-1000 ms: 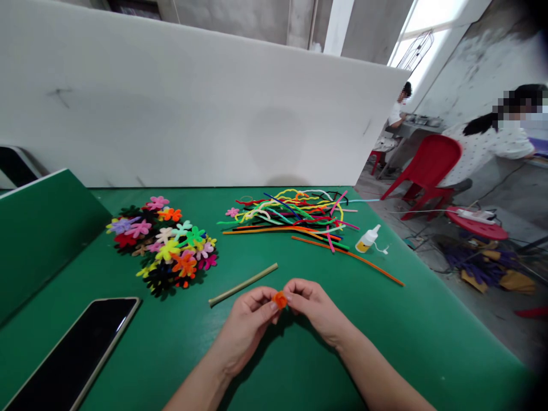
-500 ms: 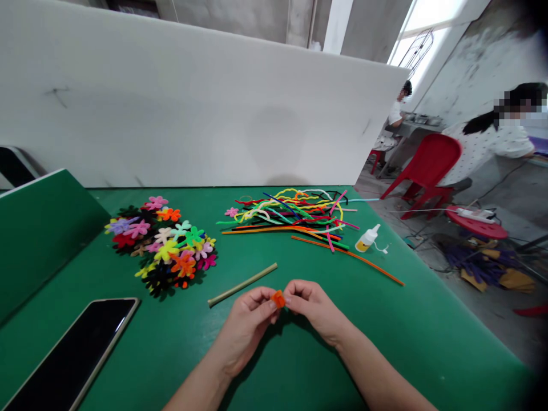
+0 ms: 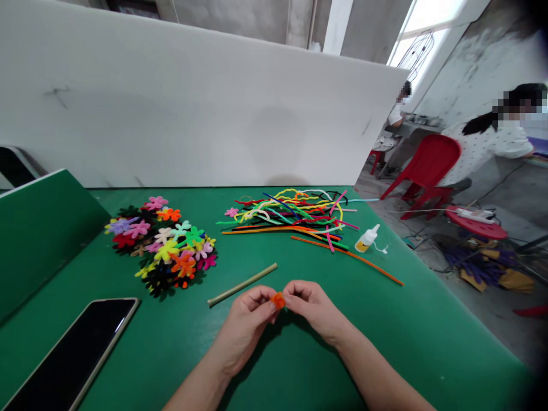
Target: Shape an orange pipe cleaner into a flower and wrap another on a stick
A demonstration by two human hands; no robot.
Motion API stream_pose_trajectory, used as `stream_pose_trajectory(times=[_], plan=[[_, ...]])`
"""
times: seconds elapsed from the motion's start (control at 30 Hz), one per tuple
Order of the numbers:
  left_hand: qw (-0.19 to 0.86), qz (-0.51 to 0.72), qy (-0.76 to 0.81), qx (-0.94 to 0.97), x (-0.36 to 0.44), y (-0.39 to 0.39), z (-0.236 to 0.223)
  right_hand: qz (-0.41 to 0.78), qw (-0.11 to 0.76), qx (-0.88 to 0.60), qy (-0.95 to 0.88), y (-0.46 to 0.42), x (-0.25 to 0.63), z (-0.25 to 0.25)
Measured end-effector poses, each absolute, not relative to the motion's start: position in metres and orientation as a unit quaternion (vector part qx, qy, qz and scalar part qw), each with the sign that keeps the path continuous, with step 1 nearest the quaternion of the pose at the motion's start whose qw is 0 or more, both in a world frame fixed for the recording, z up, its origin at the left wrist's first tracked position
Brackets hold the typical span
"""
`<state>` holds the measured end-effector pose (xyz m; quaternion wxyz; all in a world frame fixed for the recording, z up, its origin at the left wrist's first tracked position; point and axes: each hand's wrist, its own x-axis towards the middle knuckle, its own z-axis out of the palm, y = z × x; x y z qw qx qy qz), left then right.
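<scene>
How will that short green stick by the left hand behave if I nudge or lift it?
The stick is probably stiff, since it lies straight. Being slim, it is likely light. Its rounded-looking side suggests it may roll across the smooth green table if pushed.

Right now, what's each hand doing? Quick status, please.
Left hand: closed, pinching a small orange fuzzy piece.
Right hand: closed, fingertips at the piece's right edge; whether it grips it too cannot be told.
</scene>
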<state>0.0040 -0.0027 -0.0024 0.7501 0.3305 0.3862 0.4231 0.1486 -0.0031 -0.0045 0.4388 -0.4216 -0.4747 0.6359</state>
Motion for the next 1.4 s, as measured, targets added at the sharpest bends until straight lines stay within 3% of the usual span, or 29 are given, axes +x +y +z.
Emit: stream_pose_trajectory(times=[0.43, 1.4], plan=[[0.802, 0.415, 0.318, 0.291, 0.0032, -0.0029, -0.0062, 0.703, 0.432, -0.384, -0.414, -0.0039, 0.1489, -0.0062], [0.808, 0.436, 0.307, 0.250, 0.0030, -0.0029, -0.0105, 0.674, 0.466, -0.396, -0.414, -0.0050, 0.1417, -0.0086]])
